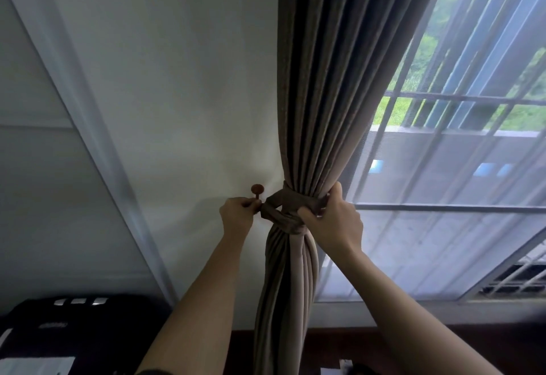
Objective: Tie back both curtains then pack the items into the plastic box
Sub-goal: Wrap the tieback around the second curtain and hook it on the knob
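We judge the grey-brown pleated fabric curtain (304,108) soft but heavy; our right hand (334,221) clutches its bunched waist, left hand (237,213) pinches the matching fabric tieback band (283,209).

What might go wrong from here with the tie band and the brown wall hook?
1. The left hand pinches only the end of the tie band at the wall hook; it may slip before it catches.
2. If the right hand, gripping the gathered curtain, releases early, the folds could spread and loosen the band.
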Available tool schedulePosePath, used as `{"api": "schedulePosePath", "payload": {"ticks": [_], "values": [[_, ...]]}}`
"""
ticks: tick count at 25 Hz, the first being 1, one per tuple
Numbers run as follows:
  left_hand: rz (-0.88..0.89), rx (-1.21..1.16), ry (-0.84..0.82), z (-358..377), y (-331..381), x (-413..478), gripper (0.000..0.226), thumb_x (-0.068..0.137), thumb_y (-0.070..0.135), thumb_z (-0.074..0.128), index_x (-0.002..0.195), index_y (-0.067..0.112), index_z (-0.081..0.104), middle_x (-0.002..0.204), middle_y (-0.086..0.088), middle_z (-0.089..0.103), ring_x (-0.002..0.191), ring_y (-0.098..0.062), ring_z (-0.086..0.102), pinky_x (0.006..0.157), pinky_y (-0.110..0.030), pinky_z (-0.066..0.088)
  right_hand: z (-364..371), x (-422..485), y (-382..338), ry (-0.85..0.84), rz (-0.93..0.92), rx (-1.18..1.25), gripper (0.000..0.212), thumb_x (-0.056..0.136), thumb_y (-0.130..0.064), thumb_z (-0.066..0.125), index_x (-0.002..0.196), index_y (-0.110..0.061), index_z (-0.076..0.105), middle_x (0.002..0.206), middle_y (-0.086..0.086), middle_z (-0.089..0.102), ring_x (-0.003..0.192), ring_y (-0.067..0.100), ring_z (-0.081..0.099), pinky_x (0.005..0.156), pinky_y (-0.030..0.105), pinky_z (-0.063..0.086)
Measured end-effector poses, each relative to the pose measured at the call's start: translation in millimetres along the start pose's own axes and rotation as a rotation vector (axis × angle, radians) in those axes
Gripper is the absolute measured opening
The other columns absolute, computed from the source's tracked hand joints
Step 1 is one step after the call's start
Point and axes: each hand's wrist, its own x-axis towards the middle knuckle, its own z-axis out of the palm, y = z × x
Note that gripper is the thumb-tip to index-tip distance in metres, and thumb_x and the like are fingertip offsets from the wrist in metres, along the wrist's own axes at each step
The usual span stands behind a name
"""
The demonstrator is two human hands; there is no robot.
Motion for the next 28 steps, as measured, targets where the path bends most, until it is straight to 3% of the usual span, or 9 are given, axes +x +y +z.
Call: {"api": "schedulePosePath", "payload": {"ticks": [4,9,15,19,22,24,25,28], "values": [[-0.035,-0.056,-0.096,-5.9,-3.5,0.0,0.020,0.084,0.018,0.068,0.098,0.006,0.074,0.094,-0.011,0.074,0.088,-0.015,0.065,0.074,-0.019,0.039,0.4,1.2,-1.1,-0.003,0.011,-0.002,0.040,0.072,-0.035,0.063,0.095,-0.016,0.036,0.074,0.001,0.061,0.071,0.027,0.057,0.058,0.035,0.047],[0.002,-0.029,-0.137,-5.0,-7.5,-2.4,0.020,0.084,0.016,0.066,0.101,0.008,0.074,0.094,-0.010,0.074,0.090,-0.018,0.065,0.075,-0.021,0.041,5.2,5.8,-1.4,0.000,0.023,-0.027,0.042,0.071,-0.037,0.062,0.095,-0.017,0.035,0.074,0.003,0.061,0.070,0.029,0.056,0.058,0.037,0.047],[0.089,0.145,-0.091,3.9,-4.9,-6.0,0.022,0.090,0.014,0.059,0.084,-0.004,0.071,0.072,-0.019,0.064,0.065,-0.019,0.050,0.055,-0.019,0.027,6.3,7.8,0.1,0.004,0.020,0.036,0.039,0.074,-0.034,0.064,0.096,-0.016,0.037,0.072,-0.001,0.058,0.068,0.025,0.056,0.056,0.034,0.044],[0.036,0.204,-0.090,7.2,-11.7,-8.4,0.034,0.095,0.021,0.053,0.083,-0.008,0.067,0.066,-0.009,0.047,0.070,-0.026,0.051,0.057,-0.028,0.029,9.4,9.1,-0.8,0.004,0.026,0.049,0.039,0.074,-0.036,0.065,0.092,-0.015,0.037,0.072,-0.005,0.057,0.069,0.024,0.057,0.058,0.036,0.048],[0.127,0.244,-0.113,5.5,-23.5,-8.3,0.036,0.096,0.025,0.048,0.095,-0.006,0.067,0.081,-0.019,0.057,0.081,-0.034,0.059,0.062,-0.027,0.027,12.3,6.7,4.1,0.009,-0.004,0.105,0.036,0.078,-0.035,0.066,0.095,-0.017,0.040,0.078,-0.011,0.059,0.077,0.019,0.062,0.060,0.034,0.049],[0.136,0.138,-0.120,5.8,-34.4,-13.7,0.029,0.096,0.022,0.049,0.113,0.004,0.064,0.096,-0.013,0.064,0.090,-0.026,0.060,0.071,-0.025,0.035,15.1,-0.5,12.1,0.030,-0.020,0.229,0.042,0.082,-0.034,0.067,0.112,-0.017,0.044,0.096,-0.010,0.062,0.087,0.014,0.064,0.069,0.034,0.052],[0.034,-0.002,-0.117,5.4,-40.7,-21.7,0.029,0.094,0.019,0.051,0.120,0.009,0.060,0.103,-0.006,0.063,0.092,-0.020,0.058,0.079,-0.024,0.039,19.4,-9.1,18.7,0.041,-0.008,0.304,0.049,0.083,-0.035,0.067,0.122,-0.018,0.042,0.107,-0.008,0.060,0.089,0.012,0.063,0.072,0.032,0.053],[-0.193,-0.313,-0.187,13.4,-72.4,-39.4,0.030,0.089,0.004,0.054,0.116,0.018,0.056,0.115,-0.008,0.063,0.100,-0.021,0.059,0.091,-0.032,0.046,44.5,-49.5,45.8,0.038,0.103,0.367,0.053,0.084,-0.036,0.067,0.126,-0.019,0.041,0.117,-0.004,0.054,0.096,0.012,0.061,0.077,0.031,0.054]]}}
